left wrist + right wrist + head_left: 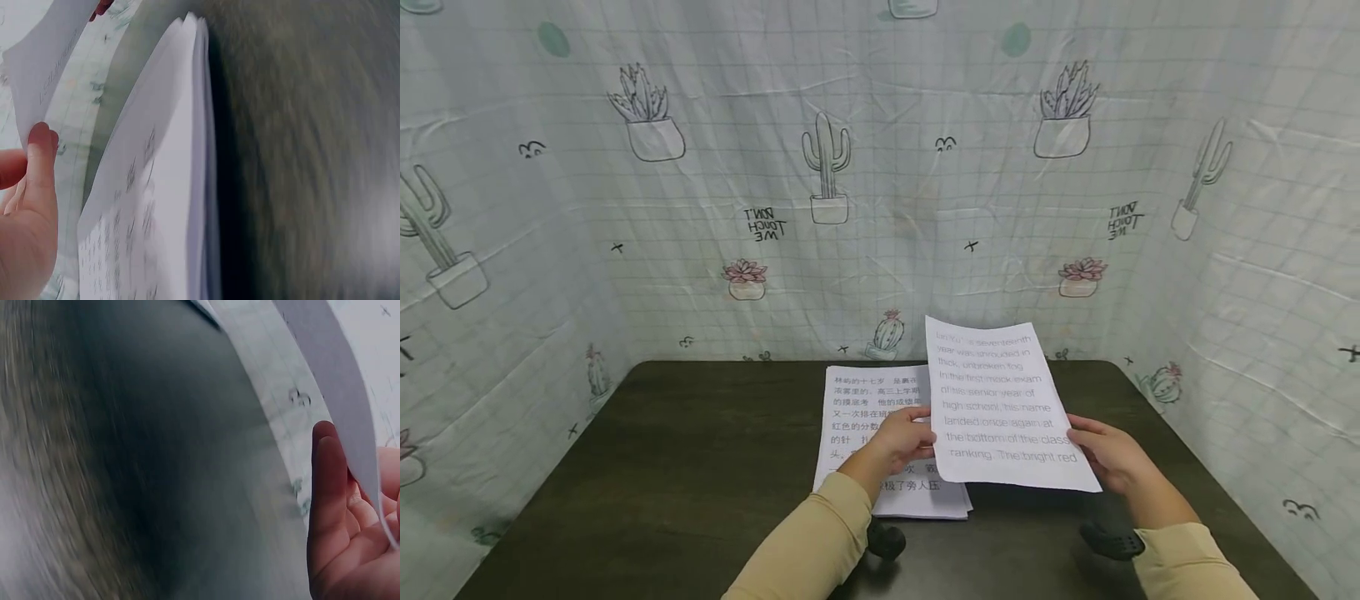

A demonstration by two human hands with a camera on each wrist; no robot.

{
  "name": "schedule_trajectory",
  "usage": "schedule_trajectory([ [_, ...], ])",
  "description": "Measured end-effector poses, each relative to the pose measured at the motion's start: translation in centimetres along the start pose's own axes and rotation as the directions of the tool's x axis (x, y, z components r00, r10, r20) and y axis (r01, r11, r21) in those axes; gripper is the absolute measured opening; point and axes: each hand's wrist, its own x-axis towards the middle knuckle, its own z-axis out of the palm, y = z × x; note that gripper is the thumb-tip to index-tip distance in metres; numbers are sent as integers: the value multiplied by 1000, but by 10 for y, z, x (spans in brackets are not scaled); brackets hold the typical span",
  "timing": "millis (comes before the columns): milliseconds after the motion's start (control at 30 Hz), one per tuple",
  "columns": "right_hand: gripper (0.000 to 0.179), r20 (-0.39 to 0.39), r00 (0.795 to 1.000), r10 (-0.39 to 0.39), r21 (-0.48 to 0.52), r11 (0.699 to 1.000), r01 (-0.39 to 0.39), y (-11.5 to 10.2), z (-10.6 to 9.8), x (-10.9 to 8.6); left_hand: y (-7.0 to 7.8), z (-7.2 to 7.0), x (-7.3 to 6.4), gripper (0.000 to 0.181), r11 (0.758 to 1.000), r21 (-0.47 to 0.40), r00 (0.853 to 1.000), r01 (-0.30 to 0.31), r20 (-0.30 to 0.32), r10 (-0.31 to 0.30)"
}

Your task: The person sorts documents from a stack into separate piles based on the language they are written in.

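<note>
A sheet of paper [1000, 408] printed with large English text is held up off the table, tilted, between both hands. My left hand [901, 442] pinches its left edge between thumb and fingers; the left wrist view shows the same grip on the sheet [47, 56]. On the right edge, my right hand [1108, 454] pinches the paper, its fingers behind the sheet [350, 394]. Under the left hand lies a stack of paper [857, 408] with Chinese text on top, partly covered by the left hand and the raised sheet. Its layered edge [199, 156] shows in the left wrist view.
The dark wooden table [700, 467] carries the stack near its middle. A pale curtain [692, 200] printed with potted cacti encloses the back and both sides. Dark wrist gear [887, 542] sits under the left wrist, and a similar dark piece [1111, 542] is by the right.
</note>
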Motion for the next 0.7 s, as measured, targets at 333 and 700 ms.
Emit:
schedule_trajectory([
  [333,63,-46,997,60,21,998,-59,11,-28,-5,-7,34,3,54,1000,0,999,20,-31,-20],
  [700,60,-145,983,111,-45,992,-119,16,-44,-7,-16,61,8,51,999,1,998,45,-44,-45],
])
